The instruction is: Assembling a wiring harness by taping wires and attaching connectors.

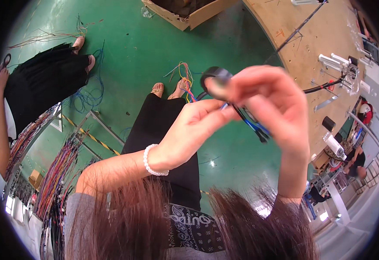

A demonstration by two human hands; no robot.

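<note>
My right hand [267, 102] is raised in front of me and grips a roll of black tape [214, 76] together with a thin bundle of blue and black wires [253, 125]. My left hand [193, 130], with a white bead bracelet at the wrist, meets it from the left and pinches the same bundle just below the roll. Both hands touch at the fingertips. The bundle's free end sticks out below my right palm. My hair hangs into the lower part of the view.
A wooden workbench [293, 47] with black cables and white fixtures curves along the right. Racks of coloured wires [55, 173] stand at the lower left. Another person in a black skirt [42, 86] stands at the left. A cardboard box [189, 13] sits on the green floor.
</note>
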